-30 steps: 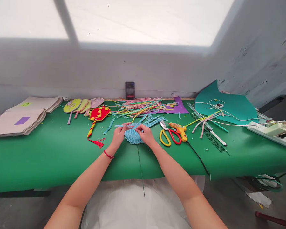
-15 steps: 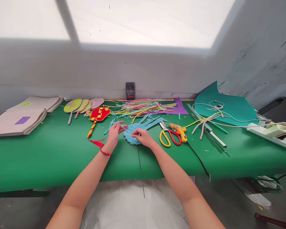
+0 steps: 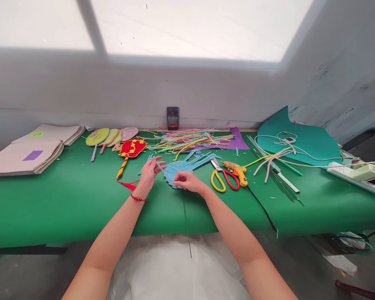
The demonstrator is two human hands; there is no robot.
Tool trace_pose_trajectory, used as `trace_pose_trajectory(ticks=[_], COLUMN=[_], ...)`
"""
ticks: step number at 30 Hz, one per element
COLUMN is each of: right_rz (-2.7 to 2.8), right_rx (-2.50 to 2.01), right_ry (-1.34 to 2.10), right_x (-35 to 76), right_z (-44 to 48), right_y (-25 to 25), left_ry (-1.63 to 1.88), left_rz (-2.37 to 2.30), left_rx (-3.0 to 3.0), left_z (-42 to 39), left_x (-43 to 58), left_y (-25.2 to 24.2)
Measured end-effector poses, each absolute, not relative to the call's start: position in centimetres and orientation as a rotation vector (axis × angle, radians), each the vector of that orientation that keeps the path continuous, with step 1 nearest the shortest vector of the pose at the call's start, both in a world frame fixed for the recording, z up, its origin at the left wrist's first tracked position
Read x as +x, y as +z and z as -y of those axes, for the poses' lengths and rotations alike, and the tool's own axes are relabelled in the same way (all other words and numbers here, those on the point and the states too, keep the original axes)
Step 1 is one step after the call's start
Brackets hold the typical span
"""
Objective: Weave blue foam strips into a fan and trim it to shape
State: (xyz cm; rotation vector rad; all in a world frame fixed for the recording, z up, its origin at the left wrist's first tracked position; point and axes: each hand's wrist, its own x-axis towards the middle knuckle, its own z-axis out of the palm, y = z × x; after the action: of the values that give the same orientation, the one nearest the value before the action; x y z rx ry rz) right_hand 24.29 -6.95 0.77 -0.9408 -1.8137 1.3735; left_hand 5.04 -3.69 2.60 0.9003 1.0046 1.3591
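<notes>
A flat piece made of light-blue strips [image 3: 181, 167] lies on the green table [image 3: 65, 196], with loose strip ends fanning toward the back right. My right hand [image 3: 187, 181] rests on its near edge, fingers curled and pinching the strips. To the left, my left hand [image 3: 150, 171] pinches the end of a single blue strip [image 3: 158, 165], the other fingers spread. A thin dark wire [image 3: 186, 216] runs from the blue piece toward me over the table edge.
Yellow-and-red scissors [image 3: 220, 179] and a yellow glue gun [image 3: 236, 170] lie right of the blue piece. A red-and-yellow fan with tassel [image 3: 129, 151], several round fans [image 3: 108, 136], a pile of coloured strips [image 3: 187, 139], notebooks [image 3: 28, 152], teal sheet [image 3: 300, 139] and power strip [image 3: 359, 175] surround them.
My left hand has drawn away to the left from the blue piece with one strip in its fingers. My right hand has lowered onto the piece's near edge.
</notes>
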Motion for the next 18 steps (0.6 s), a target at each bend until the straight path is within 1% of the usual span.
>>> trace_pose_trajectory(ticks=[12, 18], right_rz=[1.857, 1.708], right_rx=[-0.966, -1.064], right_ry=[1.345, 1.181], right_x=[24.37, 24.47], right_z=[6.96, 6.31], right_y=[1.04, 0.33], left_ry=[1.315, 1.350], left_rz=[-0.963, -0.966], left_rx=[0.941, 0.882], left_z=[4.08, 3.90], left_x=[5.02, 4.56], left_y=[3.08, 3.44])
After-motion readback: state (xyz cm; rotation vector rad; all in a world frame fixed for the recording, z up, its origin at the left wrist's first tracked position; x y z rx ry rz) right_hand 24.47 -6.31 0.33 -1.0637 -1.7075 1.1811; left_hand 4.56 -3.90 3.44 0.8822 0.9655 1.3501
